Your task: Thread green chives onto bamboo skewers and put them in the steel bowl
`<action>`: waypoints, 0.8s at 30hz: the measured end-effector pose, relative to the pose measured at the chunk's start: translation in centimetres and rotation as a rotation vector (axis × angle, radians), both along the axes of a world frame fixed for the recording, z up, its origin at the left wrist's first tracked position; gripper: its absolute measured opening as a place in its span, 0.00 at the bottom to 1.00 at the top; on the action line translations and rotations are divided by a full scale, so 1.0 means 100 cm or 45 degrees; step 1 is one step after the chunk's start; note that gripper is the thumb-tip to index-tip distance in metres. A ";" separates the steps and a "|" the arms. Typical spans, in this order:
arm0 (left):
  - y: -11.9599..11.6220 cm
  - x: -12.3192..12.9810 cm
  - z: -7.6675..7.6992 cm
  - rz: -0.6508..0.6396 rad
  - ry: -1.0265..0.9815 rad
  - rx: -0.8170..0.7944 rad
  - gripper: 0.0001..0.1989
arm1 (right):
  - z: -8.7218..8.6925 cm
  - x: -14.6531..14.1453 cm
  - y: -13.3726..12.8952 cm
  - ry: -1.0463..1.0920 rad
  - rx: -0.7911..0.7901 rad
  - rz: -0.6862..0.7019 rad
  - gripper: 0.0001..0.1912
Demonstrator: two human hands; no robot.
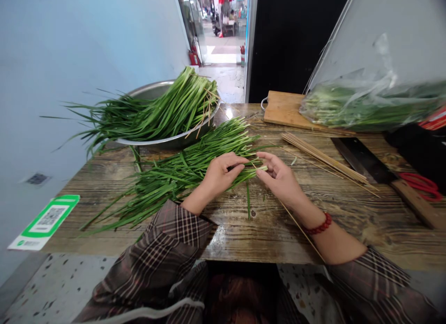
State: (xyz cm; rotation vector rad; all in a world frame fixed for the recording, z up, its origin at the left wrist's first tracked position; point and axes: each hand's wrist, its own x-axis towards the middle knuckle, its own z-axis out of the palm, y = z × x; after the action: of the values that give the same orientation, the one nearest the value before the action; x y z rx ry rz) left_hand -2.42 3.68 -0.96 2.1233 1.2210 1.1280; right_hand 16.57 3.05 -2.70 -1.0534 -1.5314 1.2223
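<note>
Long green chives [181,168] lie in a loose pile on the wooden table, pale stem ends to the right. My left hand [225,173] is closed around a few stems near those ends. Close beside it, my right hand [278,177] has its thumb and fingers round a thin wooden skewer [301,228], whose long end runs back under my wrist toward the table's front edge. The skewer's tip is at the pale stems between both hands. A bundle of skewers [324,159] rests on the table to the right.
A metal basin [167,142] heaped with chives stands at the back left. Toward the right are a cutting board [284,105], a plastic bag of greens [369,105], a cleaver [365,161] and red-handled scissors [423,187]. A green QR card [50,219] lies at the left edge.
</note>
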 end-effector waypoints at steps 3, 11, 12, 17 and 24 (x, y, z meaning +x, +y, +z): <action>0.001 -0.001 -0.002 -0.017 0.025 0.023 0.09 | 0.003 0.000 -0.001 -0.003 0.042 0.043 0.26; -0.002 -0.001 -0.001 -0.223 0.124 0.011 0.11 | -0.001 0.005 0.002 -0.160 -0.056 0.081 0.10; -0.002 -0.001 -0.001 -0.249 0.153 -0.004 0.11 | -0.003 0.006 0.003 -0.201 -0.086 0.113 0.10; 0.004 -0.007 -0.004 -0.051 0.173 -0.064 0.11 | -0.009 0.010 0.004 -0.309 -0.163 0.237 0.09; 0.014 -0.009 -0.016 0.122 0.450 0.030 0.13 | -0.005 0.009 0.002 -0.309 -0.164 0.304 0.10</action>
State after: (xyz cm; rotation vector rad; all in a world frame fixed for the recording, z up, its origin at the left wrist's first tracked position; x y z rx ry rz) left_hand -3.35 5.06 -2.58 2.3741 1.4833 0.8278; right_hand 17.47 3.20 -3.20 -1.1616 -1.8262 1.4118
